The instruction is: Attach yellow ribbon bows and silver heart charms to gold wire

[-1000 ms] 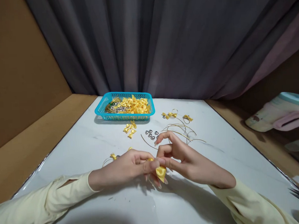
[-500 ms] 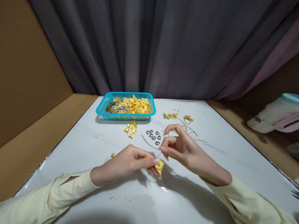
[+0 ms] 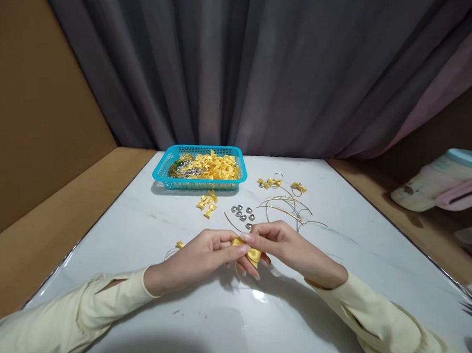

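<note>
A yellow satin bow (image 3: 253, 257) is pinched between my two hands above the front middle of the table. My left hand (image 3: 212, 252) grips its left side, thumb on top and fingertips showing below. My right hand (image 3: 280, 243) is closed on the bow's upper right, its thumb meeting the left thumb. A thin cord curves down below the left fingers. Just beyond lie several silver heart-shaped beads (image 3: 239, 213) and, to their right, loose gold cords (image 3: 288, 208). The middle of the held bow is partly covered by the thumbs.
A blue basket (image 3: 200, 186) of yellow bows, gold cords and silver pieces stands at the back. Several loose bows (image 3: 209, 203) lie before it. Bows with cord loops (image 3: 274, 182) lie at the back right. A pastel cup-like object (image 3: 452, 179) stands beyond the table's right edge.
My right hand has come down and left from holding a thin cord's end, and now touches the bow alongside my left thumb. My left hand stays nearly in place.
</note>
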Demonstrator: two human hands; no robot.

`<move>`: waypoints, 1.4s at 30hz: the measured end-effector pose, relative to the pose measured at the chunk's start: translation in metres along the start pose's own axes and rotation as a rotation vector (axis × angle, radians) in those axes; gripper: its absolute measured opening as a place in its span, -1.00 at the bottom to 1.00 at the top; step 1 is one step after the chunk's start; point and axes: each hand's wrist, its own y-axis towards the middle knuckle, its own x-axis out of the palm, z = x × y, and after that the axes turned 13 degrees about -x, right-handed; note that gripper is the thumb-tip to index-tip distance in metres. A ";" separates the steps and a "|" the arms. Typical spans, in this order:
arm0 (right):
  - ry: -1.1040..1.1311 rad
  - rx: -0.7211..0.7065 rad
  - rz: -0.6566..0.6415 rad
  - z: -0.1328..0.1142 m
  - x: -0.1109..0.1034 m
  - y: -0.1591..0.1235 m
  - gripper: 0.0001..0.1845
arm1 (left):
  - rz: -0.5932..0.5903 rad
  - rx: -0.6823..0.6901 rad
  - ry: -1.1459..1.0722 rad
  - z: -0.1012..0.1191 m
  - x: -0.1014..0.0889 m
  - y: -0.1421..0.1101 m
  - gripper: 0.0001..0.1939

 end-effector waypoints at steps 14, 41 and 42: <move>0.293 -0.038 0.084 -0.004 0.025 -0.006 -0.62 | -0.038 0.003 -0.178 -0.003 0.001 -0.002 -0.83; -0.433 -0.024 0.676 0.013 -0.153 -0.020 -0.66 | -0.147 -0.260 -0.308 -0.047 0.007 0.014 -0.78; -0.348 -0.003 0.654 0.012 -0.150 -0.018 -0.66 | -0.161 -0.260 -0.295 -0.047 0.006 0.015 -0.77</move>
